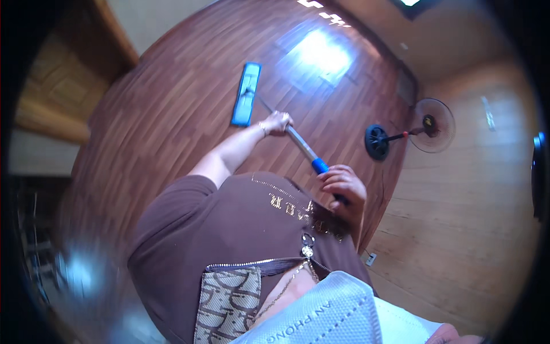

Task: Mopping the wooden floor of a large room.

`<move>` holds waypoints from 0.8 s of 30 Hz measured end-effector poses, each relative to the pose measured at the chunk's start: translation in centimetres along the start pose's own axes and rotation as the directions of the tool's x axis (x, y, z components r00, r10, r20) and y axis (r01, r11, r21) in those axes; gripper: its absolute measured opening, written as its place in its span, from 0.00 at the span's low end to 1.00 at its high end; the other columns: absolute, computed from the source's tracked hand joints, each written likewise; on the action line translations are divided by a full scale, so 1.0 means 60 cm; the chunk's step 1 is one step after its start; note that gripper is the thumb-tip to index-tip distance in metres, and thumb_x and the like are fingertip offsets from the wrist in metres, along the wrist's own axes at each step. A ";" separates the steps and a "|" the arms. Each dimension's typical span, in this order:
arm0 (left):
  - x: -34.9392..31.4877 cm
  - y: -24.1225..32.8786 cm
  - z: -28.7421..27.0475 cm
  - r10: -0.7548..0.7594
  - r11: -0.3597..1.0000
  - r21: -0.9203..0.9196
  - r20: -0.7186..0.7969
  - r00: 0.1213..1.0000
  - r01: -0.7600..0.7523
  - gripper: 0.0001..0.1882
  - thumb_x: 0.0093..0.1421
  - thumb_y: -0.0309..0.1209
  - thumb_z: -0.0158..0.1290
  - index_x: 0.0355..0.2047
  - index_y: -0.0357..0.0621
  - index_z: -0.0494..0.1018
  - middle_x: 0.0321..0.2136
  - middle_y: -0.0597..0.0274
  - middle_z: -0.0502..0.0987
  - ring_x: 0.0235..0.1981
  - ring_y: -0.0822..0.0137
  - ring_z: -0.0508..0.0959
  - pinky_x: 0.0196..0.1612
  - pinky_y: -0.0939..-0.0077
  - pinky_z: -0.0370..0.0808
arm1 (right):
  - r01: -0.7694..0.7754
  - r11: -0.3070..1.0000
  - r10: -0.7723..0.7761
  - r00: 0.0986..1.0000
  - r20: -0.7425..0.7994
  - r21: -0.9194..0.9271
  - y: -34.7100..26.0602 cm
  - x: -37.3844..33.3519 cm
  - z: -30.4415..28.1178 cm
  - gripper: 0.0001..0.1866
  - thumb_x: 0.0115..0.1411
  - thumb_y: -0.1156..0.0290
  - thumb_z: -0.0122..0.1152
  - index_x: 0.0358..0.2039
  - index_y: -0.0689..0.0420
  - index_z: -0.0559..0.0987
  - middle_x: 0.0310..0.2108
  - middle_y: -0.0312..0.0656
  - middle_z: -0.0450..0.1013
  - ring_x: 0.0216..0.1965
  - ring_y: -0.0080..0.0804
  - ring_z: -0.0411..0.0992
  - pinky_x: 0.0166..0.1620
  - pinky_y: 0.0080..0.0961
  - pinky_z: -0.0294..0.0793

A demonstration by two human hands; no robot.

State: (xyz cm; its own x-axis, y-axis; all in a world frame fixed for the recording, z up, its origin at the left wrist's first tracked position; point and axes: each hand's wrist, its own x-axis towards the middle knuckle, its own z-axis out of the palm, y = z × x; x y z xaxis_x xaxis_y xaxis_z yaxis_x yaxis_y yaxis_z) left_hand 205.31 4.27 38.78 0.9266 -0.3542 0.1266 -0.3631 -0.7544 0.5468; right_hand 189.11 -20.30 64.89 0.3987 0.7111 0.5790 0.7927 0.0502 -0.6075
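A flat mop lies across the view, its blue rectangular head (pixel 244 109) resting on the wooden floor. From there a metal pole (pixel 302 144) runs back toward my body, ending in a blue and dark grip (pixel 319 166). My left hand (pixel 278 122) is closed around the pole partway down, the arm stretched forward. Closer to my chest, my right hand (pixel 345 186) wraps the upper end of the handle, just behind the blue collar.
A standing fan (pixel 428 125) with a round black base (pixel 376 142) is on the right, beside a pale wooden wall (pixel 458 218). Brown wooden furniture (pixel 63 86) borders the floor at the left. Bright light reflects off the floor planks (pixel 172 86) ahead.
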 end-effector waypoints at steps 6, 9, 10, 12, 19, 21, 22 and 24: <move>-0.028 0.078 0.010 -0.245 0.966 0.021 -0.235 0.941 0.256 0.05 0.43 0.34 0.55 0.23 0.53 0.76 0.28 0.58 0.77 0.36 0.55 0.78 0.39 0.55 0.70 | 0.093 0.965 -0.135 0.978 0.159 0.246 0.081 -0.009 -0.167 0.22 0.51 0.51 0.65 0.34 0.58 0.77 0.31 0.41 0.78 0.41 0.43 0.77 0.48 0.42 0.69; -0.054 0.113 -0.001 -0.288 0.938 0.062 -0.404 0.868 0.340 0.14 0.47 0.40 0.60 0.16 0.46 0.70 0.18 0.55 0.73 0.28 0.51 0.76 0.31 0.58 0.70 | 0.204 0.902 -0.271 0.954 0.130 0.381 0.152 0.003 -0.214 0.30 0.49 0.41 0.64 0.35 0.59 0.77 0.31 0.43 0.79 0.40 0.44 0.78 0.47 0.42 0.70; -0.067 0.121 0.006 -0.325 0.921 0.069 -0.403 0.856 0.383 0.14 0.47 0.40 0.60 0.16 0.46 0.70 0.18 0.55 0.73 0.28 0.51 0.76 0.31 0.58 0.70 | 0.235 0.882 -0.302 0.948 0.106 0.408 0.178 0.006 -0.216 0.32 0.47 0.38 0.63 0.34 0.59 0.77 0.30 0.43 0.79 0.39 0.44 0.78 0.47 0.42 0.71; -0.067 0.146 0.004 -0.392 0.863 0.091 -0.502 0.771 0.498 0.16 0.48 0.39 0.59 0.13 0.46 0.67 0.16 0.54 0.72 0.25 0.51 0.76 0.29 0.56 0.69 | 0.264 0.843 -0.335 0.939 0.075 0.468 0.217 0.033 -0.242 0.36 0.45 0.34 0.61 0.33 0.58 0.77 0.29 0.43 0.79 0.38 0.45 0.78 0.46 0.42 0.72; -0.129 0.154 0.023 -0.562 0.685 -0.060 -0.677 0.474 0.726 0.17 0.48 0.38 0.58 0.13 0.44 0.65 0.16 0.55 0.71 0.23 0.53 0.74 0.29 0.60 0.70 | 0.076 0.652 -0.320 0.930 0.183 0.754 0.360 0.126 -0.196 0.19 0.53 0.56 0.59 0.32 0.62 0.77 0.30 0.46 0.78 0.36 0.46 0.77 0.46 0.41 0.71; -0.181 0.155 0.033 -0.650 0.565 -0.070 -0.651 0.392 0.822 0.16 0.51 0.38 0.56 0.14 0.45 0.65 0.18 0.55 0.72 0.25 0.54 0.75 0.28 0.58 0.69 | -0.058 0.554 -0.358 0.884 0.301 0.830 0.378 0.155 -0.158 0.13 0.55 0.63 0.57 0.30 0.62 0.76 0.31 0.47 0.76 0.39 0.45 0.76 0.47 0.40 0.71; -0.196 0.157 0.047 -0.646 0.547 -0.126 -0.692 0.322 0.828 0.16 0.49 0.37 0.57 0.14 0.45 0.65 0.18 0.55 0.71 0.24 0.53 0.75 0.28 0.59 0.70 | -0.149 0.500 -0.371 0.853 0.366 0.853 0.385 0.167 -0.147 0.11 0.55 0.65 0.57 0.29 0.61 0.76 0.30 0.46 0.76 0.40 0.45 0.75 0.48 0.39 0.71; -0.215 0.170 0.069 -0.704 0.434 -0.165 -0.675 0.219 0.886 0.16 0.49 0.36 0.58 0.14 0.44 0.65 0.18 0.53 0.71 0.25 0.52 0.75 0.29 0.59 0.70 | -0.287 0.434 -0.397 0.789 0.468 0.854 0.390 0.194 -0.142 0.08 0.57 0.70 0.55 0.28 0.62 0.75 0.29 0.46 0.74 0.41 0.43 0.74 0.49 0.39 0.71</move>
State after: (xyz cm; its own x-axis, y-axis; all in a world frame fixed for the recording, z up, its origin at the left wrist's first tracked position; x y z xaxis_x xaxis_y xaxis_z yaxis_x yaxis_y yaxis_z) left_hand 189.23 -1.14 39.32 0.5253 0.8266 0.2018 0.6790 -0.5501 0.4861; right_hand 216.22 -16.86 62.06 -0.2160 0.8695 0.4442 -0.1642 0.4161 -0.8944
